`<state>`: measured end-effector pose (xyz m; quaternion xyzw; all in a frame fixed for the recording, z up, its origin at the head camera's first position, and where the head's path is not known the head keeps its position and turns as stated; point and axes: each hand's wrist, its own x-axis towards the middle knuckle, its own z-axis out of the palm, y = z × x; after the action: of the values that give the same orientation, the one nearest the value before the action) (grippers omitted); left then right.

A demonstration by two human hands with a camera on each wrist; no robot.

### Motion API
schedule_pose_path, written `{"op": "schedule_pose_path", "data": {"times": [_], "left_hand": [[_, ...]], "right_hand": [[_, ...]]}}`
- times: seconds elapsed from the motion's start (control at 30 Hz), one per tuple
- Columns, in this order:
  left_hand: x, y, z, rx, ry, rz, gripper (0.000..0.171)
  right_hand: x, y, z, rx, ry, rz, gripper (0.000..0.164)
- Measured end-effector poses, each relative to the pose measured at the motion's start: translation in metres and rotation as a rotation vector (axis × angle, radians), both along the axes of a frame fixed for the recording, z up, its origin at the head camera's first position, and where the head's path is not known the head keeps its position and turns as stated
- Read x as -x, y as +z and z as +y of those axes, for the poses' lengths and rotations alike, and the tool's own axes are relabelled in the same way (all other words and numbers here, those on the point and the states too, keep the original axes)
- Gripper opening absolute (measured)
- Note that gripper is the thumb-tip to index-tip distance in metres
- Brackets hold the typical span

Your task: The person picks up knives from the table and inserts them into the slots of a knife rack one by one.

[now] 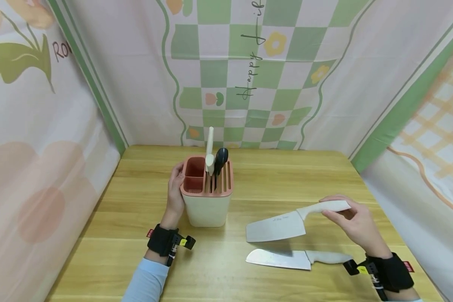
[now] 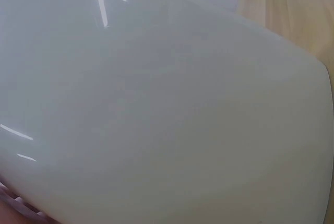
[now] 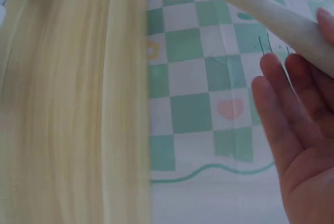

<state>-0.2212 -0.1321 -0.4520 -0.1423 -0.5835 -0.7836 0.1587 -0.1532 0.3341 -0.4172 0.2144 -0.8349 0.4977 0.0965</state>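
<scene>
Cleaver (image 1: 275, 226) first: you have it lifted just above the table (image 1: 272, 176), its broad pale blade pointing left and hanging over a second knife (image 1: 283, 259) that lies flat near the front edge. It looks stiff and blade-heavy, and the smooth handle may be slippery, so judge it safest held well back on the handle, away from the edge. Your right hand (image 1: 356, 224) pinches the white handle's end between thumb and fingertips; in the wrist view the palm lies loose beneath it. Next in size, the cream knife block (image 1: 206, 197) with its pink slotted top stands mid-table, already carrying a white-handled knife (image 1: 209, 151) and a black-handled one (image 1: 220, 161). Your left hand (image 1: 175, 193) rests against the block's left side, fingers curled round its rim to steady it.
</scene>
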Motion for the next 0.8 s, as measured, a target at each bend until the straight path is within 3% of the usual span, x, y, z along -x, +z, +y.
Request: {"op": "schedule_pose_path", "data": {"times": [0.17,0.33,0.43,0.57,0.8], "left_hand": [[0.000,-0.001,0.001,0.010,-0.003,0.002,0.058],[0.000,-0.002,0.001,0.022,0.005,-0.006,0.058],[-0.001,-0.001,0.001,0.027,0.013,-0.016,0.058],[-0.001,-0.001,0.001,0.030,0.019,-0.025,0.059],[-0.002,0.001,0.000,0.027,0.018,-0.028,0.058]], "right_hand": [[0.006,0.004,-0.020,0.230,0.234,0.119,0.037],[0.010,0.008,-0.038,0.383,0.341,0.138,0.036],[0.012,0.012,-0.049,0.413,0.376,0.148,0.033],[0.012,0.019,-0.061,0.407,0.363,0.165,0.031],[0.010,0.047,-0.083,0.380,0.412,0.298,0.032]]}}
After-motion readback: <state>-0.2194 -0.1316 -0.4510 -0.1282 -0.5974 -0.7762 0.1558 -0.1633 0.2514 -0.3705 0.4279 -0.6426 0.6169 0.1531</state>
